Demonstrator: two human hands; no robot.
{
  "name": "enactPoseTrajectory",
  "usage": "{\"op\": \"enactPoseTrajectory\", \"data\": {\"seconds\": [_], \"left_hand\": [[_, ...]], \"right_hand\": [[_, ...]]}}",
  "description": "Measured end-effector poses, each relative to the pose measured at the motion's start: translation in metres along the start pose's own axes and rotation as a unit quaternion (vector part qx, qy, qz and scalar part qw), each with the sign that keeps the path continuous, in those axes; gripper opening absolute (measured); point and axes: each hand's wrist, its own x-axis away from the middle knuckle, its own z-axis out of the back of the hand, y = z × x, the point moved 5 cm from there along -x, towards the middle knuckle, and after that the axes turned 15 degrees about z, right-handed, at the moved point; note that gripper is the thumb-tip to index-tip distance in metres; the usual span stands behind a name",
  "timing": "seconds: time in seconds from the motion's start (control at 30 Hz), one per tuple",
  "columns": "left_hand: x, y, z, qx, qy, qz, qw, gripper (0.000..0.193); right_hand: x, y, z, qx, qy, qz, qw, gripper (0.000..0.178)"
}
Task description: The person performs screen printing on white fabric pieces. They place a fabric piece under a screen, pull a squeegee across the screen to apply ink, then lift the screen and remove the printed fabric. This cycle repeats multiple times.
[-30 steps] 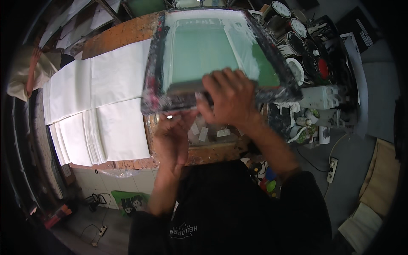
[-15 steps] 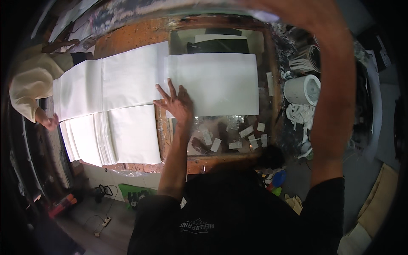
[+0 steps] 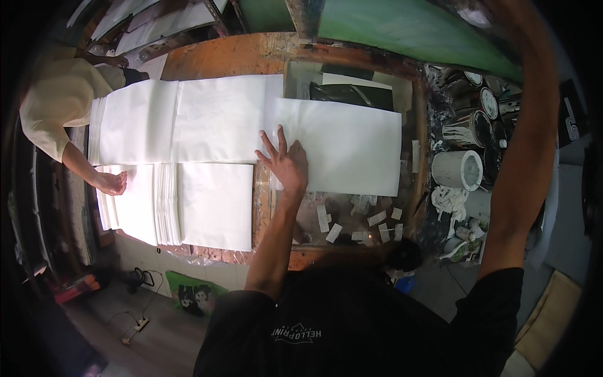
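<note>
My left hand (image 3: 287, 164) lies with fingers spread at the left edge of a white sheet (image 3: 352, 147), which rests on a glass-like panel (image 3: 308, 217) set in the wooden table. Its fingertips reach toward the neighbouring white sheets (image 3: 220, 119). My right forearm (image 3: 524, 144) is raised along the right side, and the hand passes beyond the top edge, out of sight. Close to that forearm, a green screen panel (image 3: 402, 31) in a frame stands raised at the far side of the table.
A co-worker's hand (image 3: 112, 183) hovers over or touches stacked white sheets (image 3: 135, 207) at the left. Tape pieces (image 3: 334, 233) lie on the panel's near part. At right stand a white bucket (image 3: 457, 169), paint-smeared cans (image 3: 468, 129) and a crumpled white cloth (image 3: 449, 202).
The green screen panel has come into view at the top, where a blotchy frame edge crossed before. The co-worker's hand has moved right over the stacks. My left hand stays on the sheet's edge.
</note>
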Motion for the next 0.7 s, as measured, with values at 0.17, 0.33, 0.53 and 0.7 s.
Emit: {"op": "enactPoseTrajectory", "data": {"seconds": [0.17, 0.33, 0.53, 0.7], "left_hand": [[-0.033, -0.017, 0.050, 0.146, -0.018, 0.096, 0.984, 0.009], [-0.169, -0.155, 0.155, 0.039, 0.064, 0.098, 0.992, 0.011], [-0.234, -0.222, 0.277, -0.246, 0.276, 0.101, 0.923, 0.049], [-0.079, -0.029, 0.112, 0.203, 0.002, -0.087, 0.975, 0.035]], "right_hand": [[-0.016, 0.031, -0.026, -0.012, -0.106, 0.096, 0.990, 0.063], [-0.005, 0.033, -0.014, 0.018, -0.091, 0.090, 0.992, 0.067], [-0.010, 0.046, -0.019, 0.034, -0.098, 0.120, 0.987, 0.071], [-0.015, 0.052, -0.014, 0.029, -0.157, 0.119, 0.980, 0.062]]}}
